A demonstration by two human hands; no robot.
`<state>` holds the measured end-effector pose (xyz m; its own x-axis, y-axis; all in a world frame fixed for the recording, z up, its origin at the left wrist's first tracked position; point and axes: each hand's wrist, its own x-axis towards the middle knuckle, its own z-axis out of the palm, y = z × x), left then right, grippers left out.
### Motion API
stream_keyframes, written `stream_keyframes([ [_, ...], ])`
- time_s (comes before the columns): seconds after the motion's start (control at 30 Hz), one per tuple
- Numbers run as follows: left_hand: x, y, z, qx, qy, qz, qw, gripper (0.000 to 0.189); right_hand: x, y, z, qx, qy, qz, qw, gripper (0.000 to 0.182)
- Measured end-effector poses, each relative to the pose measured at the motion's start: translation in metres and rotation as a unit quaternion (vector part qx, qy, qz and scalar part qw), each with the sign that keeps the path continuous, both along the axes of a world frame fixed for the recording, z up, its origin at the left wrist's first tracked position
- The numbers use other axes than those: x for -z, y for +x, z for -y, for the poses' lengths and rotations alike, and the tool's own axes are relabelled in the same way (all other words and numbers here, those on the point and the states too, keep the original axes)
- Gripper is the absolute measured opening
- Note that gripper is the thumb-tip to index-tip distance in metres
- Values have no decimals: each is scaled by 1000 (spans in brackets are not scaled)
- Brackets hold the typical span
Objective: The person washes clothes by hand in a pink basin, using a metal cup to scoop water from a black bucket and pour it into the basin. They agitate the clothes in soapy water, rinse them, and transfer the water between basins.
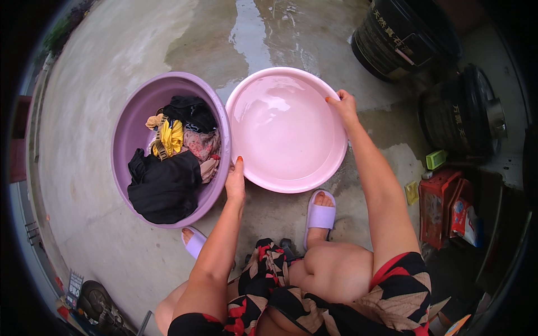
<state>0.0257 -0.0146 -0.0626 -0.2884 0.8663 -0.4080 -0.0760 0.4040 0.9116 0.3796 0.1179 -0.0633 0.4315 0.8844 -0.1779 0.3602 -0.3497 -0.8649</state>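
A round pink plastic basin (pixel 290 138) with clear water in it is before me, slightly tipped. My right hand (pixel 345 108) grips its upper right rim, thumb inside and fingers outside. At the lower left rim, my left hand (pixel 236 182) grips with the thumb over the edge; its fingers lie partly hidden beside the neighbouring tub. That purple plastic tub (pixel 124 126) touches or nearly touches the pink basin. It holds crumpled clothes: a black garment (pixel 166 189), a yellow cloth (pixel 171 137) with a lettered band, a floral pink piece (pixel 201 145) and another dark garment (pixel 191 112).
Wet concrete (pixel 201 46) stretches beyond the basins. Two black buckets, one tall (pixel 386 46) and another lower (pixel 445 113), stand at right. Below them are a green soap box (pixel 436 159), a red crate (pixel 437 206) and a detergent bag (pixel 464 218). A wheel (pixel 96 298) shows lower left.
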Motion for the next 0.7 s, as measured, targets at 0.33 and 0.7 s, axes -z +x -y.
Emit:
stream_keyframes([
  [0.33,12,0,12,40,-39,60,997,14,4,20,27,26,9,8,1000,24],
  [0.7,-68,8,11,178,-105,141,968,19,-54,40,56,19,11,49,999,21],
])
